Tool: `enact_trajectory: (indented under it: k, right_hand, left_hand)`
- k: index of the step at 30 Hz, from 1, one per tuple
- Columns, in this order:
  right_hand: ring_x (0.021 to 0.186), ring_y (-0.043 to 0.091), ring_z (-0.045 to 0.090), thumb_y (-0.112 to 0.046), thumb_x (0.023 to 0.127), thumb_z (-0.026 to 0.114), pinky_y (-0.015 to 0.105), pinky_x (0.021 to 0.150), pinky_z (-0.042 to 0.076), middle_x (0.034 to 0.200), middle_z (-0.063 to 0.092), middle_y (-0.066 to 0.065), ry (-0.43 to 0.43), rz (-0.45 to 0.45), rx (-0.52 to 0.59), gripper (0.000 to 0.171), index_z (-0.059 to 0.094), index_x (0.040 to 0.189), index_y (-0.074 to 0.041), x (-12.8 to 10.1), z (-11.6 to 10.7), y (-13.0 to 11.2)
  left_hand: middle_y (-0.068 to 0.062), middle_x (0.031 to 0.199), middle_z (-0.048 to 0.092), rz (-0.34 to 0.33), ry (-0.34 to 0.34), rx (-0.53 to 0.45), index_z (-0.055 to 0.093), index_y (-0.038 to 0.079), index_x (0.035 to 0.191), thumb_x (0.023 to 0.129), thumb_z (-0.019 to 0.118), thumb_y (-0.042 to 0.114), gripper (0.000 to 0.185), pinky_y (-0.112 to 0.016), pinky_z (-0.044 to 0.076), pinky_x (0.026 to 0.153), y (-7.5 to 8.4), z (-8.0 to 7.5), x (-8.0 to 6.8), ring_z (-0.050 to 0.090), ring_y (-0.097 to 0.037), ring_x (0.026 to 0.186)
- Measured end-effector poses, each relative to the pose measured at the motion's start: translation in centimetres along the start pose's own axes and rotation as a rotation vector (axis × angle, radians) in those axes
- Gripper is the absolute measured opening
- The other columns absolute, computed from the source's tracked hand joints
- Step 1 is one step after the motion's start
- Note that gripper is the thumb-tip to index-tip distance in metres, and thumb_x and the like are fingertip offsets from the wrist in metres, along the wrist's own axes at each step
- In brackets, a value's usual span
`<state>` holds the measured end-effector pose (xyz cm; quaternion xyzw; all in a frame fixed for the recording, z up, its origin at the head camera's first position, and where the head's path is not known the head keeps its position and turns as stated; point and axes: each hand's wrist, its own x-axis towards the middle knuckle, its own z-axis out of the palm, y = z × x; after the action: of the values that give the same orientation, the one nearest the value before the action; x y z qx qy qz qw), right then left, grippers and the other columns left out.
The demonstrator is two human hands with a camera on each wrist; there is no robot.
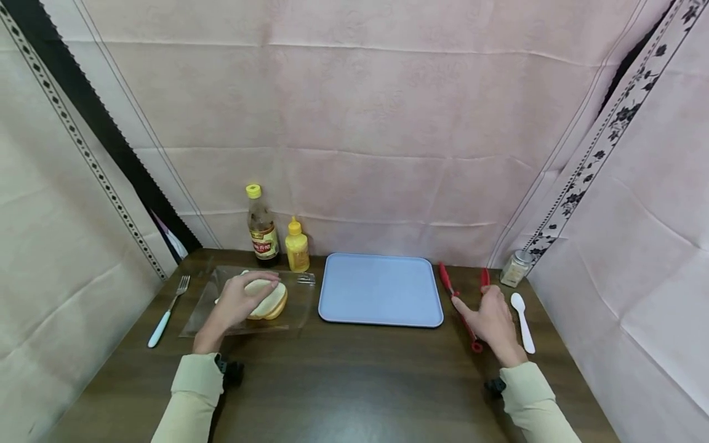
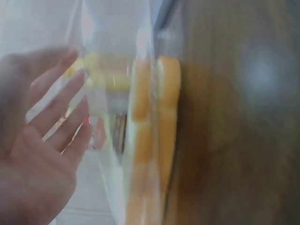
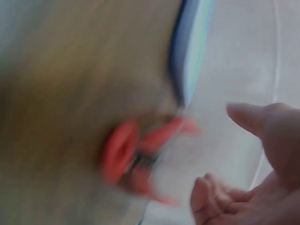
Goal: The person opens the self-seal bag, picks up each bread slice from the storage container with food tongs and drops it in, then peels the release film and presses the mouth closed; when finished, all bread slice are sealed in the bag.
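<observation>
My left hand (image 1: 239,300) hovers over two stacked bread slices (image 1: 274,303), which lie on or within clear plastic wrapping (image 1: 303,301). In the left wrist view the fingers of the left hand (image 2: 51,122) are spread beside the bread (image 2: 143,108), holding nothing, with the clear film next to them. My right hand (image 1: 490,320) is above what looks like a pair of red tongs (image 1: 445,278), hiding part of them. The blurred right wrist view shows the right hand (image 3: 262,168) apart from the red tongs (image 3: 121,150), thumb and fingers parted.
A light blue tray (image 1: 381,290) lies at the middle back. Behind the bread stand a dark sauce bottle (image 1: 263,231) and a yellow squeeze bottle (image 1: 297,249). A fork (image 1: 168,312) lies far left; a white spoon (image 1: 523,323) and a glass shaker (image 1: 515,269) are at right.
</observation>
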<state>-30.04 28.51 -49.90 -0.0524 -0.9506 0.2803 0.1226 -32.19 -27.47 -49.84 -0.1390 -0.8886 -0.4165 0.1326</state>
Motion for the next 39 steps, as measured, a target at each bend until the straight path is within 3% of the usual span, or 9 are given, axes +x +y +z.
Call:
enact_trajectory:
  k: [3,6,11,16,20,24,31,39]
  right_hand:
    - [0.097,0.040,0.067,-0.034,0.099,0.080,0.057,0.085,0.055,0.108,0.067,0.027,0.058,-0.136,0.083,0.054,0.060,0.127,0.008,0.6,1.4,-3.4]
    - [0.093,0.036,0.070,-0.022,0.097,0.082,0.051,0.084,0.058,0.102,0.072,0.023,0.051,-0.274,0.170,0.037,0.068,0.119,0.004,1.2,4.0,-7.4]
    - [0.090,0.030,0.074,-0.012,0.097,0.081,0.044,0.082,0.064,0.101,0.075,0.019,-0.079,-0.452,0.274,0.027,0.073,0.116,0.005,1.6,9.1,-13.9]
    - [0.095,0.026,0.077,-0.010,0.103,0.074,0.036,0.083,0.066,0.109,0.079,0.016,-0.262,-0.566,0.296,0.022,0.076,0.120,0.003,1.9,13.3,-18.8]
    - [0.102,0.022,0.077,-0.014,0.107,0.069,0.030,0.086,0.064,0.119,0.080,0.010,-0.381,-0.575,0.269,0.025,0.077,0.128,-0.002,1.7,15.4,-21.1]
    - [0.105,0.017,0.076,-0.017,0.109,0.067,0.027,0.086,0.063,0.122,0.080,0.006,-0.427,-0.560,0.242,0.026,0.078,0.131,-0.008,1.5,16.7,-22.5]
    - [0.101,0.015,0.077,-0.020,0.108,0.069,0.027,0.084,0.063,0.119,0.081,0.006,-0.375,-0.479,0.261,0.031,0.074,0.136,-0.007,1.2,18.3,-24.5]
    - [0.101,0.016,0.077,-0.022,0.109,0.068,0.027,0.083,0.064,0.121,0.081,0.005,-0.303,-0.396,0.258,0.029,0.077,0.134,-0.010,0.8,19.5,-25.5]
  left_hand:
    - [-0.005,0.129,0.079,0.027,0.050,0.050,0.083,0.019,0.119,0.104,0.077,0.026,0.018,-0.063,0.052,0.110,0.6,0.9,1.5,0.070,-0.034,0.127]
    - [-0.009,0.131,0.078,0.028,0.031,0.114,0.082,0.014,0.121,0.104,0.076,0.022,0.020,-0.061,0.053,0.107,1.0,2.3,3.1,0.069,-0.037,0.126]
    - [-0.017,0.135,0.074,0.020,-0.079,0.212,0.080,0.006,0.127,0.103,0.075,0.018,0.027,-0.061,0.051,0.106,1.1,4.5,4.9,0.062,-0.042,0.124]
    - [-0.014,0.134,0.076,0.006,-0.090,0.296,0.081,0.009,0.126,0.102,0.076,0.016,0.025,-0.063,0.049,0.108,1.0,6.1,5.4,0.061,-0.041,0.124]
    - [-0.010,0.127,0.079,-0.023,-0.081,0.335,0.083,0.013,0.122,0.102,0.077,0.017,0.021,-0.063,0.049,0.106,0.8,6.9,5.3,0.062,-0.040,0.120]
    - [-0.008,0.120,0.081,-0.034,-0.065,0.322,0.084,0.012,0.117,0.102,0.077,0.015,0.017,-0.060,0.051,0.101,0.8,7.4,5.4,0.063,-0.037,0.114]
    - [-0.008,0.109,0.080,-0.026,-0.024,0.261,0.081,0.011,0.108,0.105,0.073,0.016,0.010,-0.055,0.050,0.097,0.9,7.2,5.5,0.062,-0.033,0.107]
    - [-0.011,0.110,0.078,-0.036,-0.047,0.194,0.079,0.008,0.110,0.106,0.069,0.014,0.012,-0.054,0.048,0.098,0.9,6.7,5.1,0.061,-0.033,0.109]
